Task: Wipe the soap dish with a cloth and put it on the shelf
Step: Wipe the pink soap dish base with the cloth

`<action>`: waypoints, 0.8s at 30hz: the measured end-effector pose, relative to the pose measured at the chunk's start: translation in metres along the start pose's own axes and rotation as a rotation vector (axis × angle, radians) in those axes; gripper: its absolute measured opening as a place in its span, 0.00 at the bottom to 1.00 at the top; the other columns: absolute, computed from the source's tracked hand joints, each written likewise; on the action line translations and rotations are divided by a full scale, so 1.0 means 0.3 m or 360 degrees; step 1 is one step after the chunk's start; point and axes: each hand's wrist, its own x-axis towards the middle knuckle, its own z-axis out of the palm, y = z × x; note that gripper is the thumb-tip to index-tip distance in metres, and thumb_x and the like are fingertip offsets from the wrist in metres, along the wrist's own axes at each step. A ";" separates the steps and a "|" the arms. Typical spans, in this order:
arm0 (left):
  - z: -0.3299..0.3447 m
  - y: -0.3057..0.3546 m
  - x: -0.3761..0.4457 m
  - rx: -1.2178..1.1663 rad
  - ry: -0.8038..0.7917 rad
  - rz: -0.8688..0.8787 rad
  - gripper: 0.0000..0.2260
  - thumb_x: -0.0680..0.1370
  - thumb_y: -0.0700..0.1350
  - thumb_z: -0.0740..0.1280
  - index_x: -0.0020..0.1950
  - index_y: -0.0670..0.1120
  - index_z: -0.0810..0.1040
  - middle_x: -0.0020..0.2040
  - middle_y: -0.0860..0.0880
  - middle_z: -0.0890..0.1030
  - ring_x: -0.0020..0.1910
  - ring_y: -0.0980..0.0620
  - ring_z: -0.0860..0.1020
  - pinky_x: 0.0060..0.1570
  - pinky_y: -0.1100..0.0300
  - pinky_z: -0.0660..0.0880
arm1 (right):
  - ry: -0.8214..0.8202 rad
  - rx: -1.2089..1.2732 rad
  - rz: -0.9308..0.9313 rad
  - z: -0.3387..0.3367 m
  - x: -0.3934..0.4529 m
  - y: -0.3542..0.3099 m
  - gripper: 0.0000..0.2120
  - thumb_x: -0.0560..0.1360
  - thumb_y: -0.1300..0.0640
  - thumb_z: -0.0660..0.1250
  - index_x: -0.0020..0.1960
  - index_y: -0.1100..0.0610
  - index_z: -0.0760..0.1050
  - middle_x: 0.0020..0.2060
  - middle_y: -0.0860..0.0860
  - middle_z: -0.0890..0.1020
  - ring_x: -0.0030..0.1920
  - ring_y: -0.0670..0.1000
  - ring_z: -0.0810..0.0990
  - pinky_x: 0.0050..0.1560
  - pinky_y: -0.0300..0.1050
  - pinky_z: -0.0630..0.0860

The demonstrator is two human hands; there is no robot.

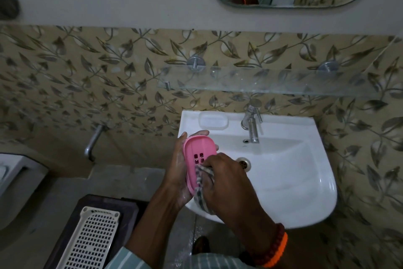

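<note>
the pink soap dish (197, 155) was cradled by the left hand (181, 170), fingers curled behind it, above the sink's (305, 192) left rim. the checked cloth (204, 183) was gripped by the right hand (226, 179) and pressed inside the dish.

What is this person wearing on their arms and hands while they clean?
Both hands are bare, with no gloves. The right hand has two bands at its wrist: a dark reddish beaded bracelet and, beside it, a bright orange band. Both forearms are uncovered; the sleeves sit lower down and are pale green with thin white stripes. The left hand shows no ring or band in this view.
</note>
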 end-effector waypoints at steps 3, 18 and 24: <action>-0.004 -0.003 -0.005 0.0013 0.0056 0.0014 0.25 0.80 0.64 0.57 0.60 0.47 0.83 0.52 0.39 0.82 0.48 0.42 0.79 0.54 0.46 0.77 | -0.0037 -0.0051 0.0091 -0.025 -0.007 0.033 0.09 0.76 0.49 0.67 0.53 0.53 0.75 0.49 0.49 0.80 0.47 0.50 0.82 0.47 0.47 0.83; 0.054 0.058 -0.028 0.0596 0.0176 0.0176 0.24 0.81 0.62 0.58 0.58 0.47 0.84 0.54 0.33 0.83 0.47 0.40 0.82 0.54 0.44 0.78 | -0.0240 -0.0108 -0.0075 -0.061 -0.015 0.010 0.05 0.73 0.55 0.69 0.45 0.56 0.78 0.44 0.50 0.81 0.43 0.52 0.82 0.44 0.45 0.80; 0.081 0.037 -0.023 0.0468 0.0219 0.0383 0.23 0.81 0.60 0.58 0.55 0.46 0.85 0.46 0.37 0.86 0.45 0.39 0.84 0.49 0.46 0.81 | -0.0403 0.0595 0.0350 -0.080 0.014 0.011 0.07 0.76 0.55 0.71 0.44 0.56 0.85 0.40 0.47 0.87 0.41 0.43 0.84 0.42 0.36 0.82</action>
